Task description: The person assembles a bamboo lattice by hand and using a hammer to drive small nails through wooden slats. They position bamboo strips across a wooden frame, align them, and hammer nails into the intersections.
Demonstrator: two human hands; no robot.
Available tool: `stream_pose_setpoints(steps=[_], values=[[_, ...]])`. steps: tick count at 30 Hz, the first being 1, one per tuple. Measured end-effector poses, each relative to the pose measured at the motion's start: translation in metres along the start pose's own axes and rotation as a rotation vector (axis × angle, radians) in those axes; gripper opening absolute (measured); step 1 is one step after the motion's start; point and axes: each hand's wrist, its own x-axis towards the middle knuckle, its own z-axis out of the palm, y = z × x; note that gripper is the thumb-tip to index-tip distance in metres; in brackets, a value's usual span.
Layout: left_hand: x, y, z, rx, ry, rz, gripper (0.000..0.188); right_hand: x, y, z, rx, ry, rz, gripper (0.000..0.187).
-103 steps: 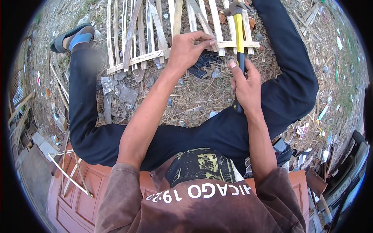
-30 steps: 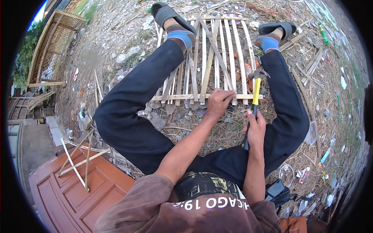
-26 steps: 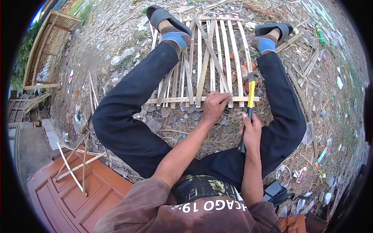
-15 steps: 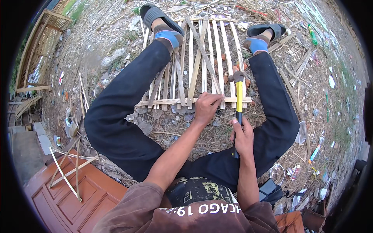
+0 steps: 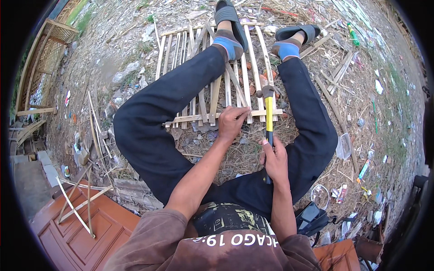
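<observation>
A frame of thin wooden slats (image 5: 245,86) lies on the ground between my legs, with a crosswise rail (image 5: 194,118) along its near end. My left hand (image 5: 231,124) rests at this rail, thumb and fingertips pinched together beside the end of a slanting slat. Whatever is in that pinch is too small to make out. Gripped in my right hand (image 5: 275,160) is a hammer (image 5: 269,108) with a yellow and black handle. It points away from me, and its head is over the slats to the right of my left hand.
My left sandal (image 5: 233,25) is over the slats; the right sandal (image 5: 298,34) stands beside them. Lattice panels (image 5: 43,67) lean at far left. A brown panelled door (image 5: 86,226) lies near left with loose sticks on it. Stones, straw and litter cover the ground, with a clear plastic container (image 5: 343,145) at right.
My left leg has swung inward to the right, bringing its foot over the slats. The view has shifted slightly. Both hands keep their holds, the left at the rail and the right on the hammer.
</observation>
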Motion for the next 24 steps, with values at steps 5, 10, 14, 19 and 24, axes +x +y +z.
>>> stream_pose_setpoints(steps=[5, 10, 14, 19, 24], values=[[-0.001, -0.001, -0.002, 0.049, -0.003, 0.019, 0.016, -0.024, -0.01, 0.0, -0.071, -0.05, 0.043, 0.021], [-0.001, 0.004, -0.005, 0.029, -0.04, -0.034, 0.01, -0.041, 0.003, 0.011, -0.176, -0.025, 0.036, 0.019], [0.001, -0.002, -0.008, -0.02, -0.053, 0.086, 0.008, -0.043, -0.004, 0.019, -0.189, -0.009, 0.032, 0.018], [0.004, 0.001, -0.005, -0.02, -0.046, 0.06, 0.01, -0.05, -0.007, 0.027, -0.154, 0.047, 0.135, 0.019], [0.006, 0.001, -0.007, -0.015, -0.047, 0.05, 0.009, -0.053, -0.002, 0.035, -0.212, 0.055, 0.125, 0.02]])
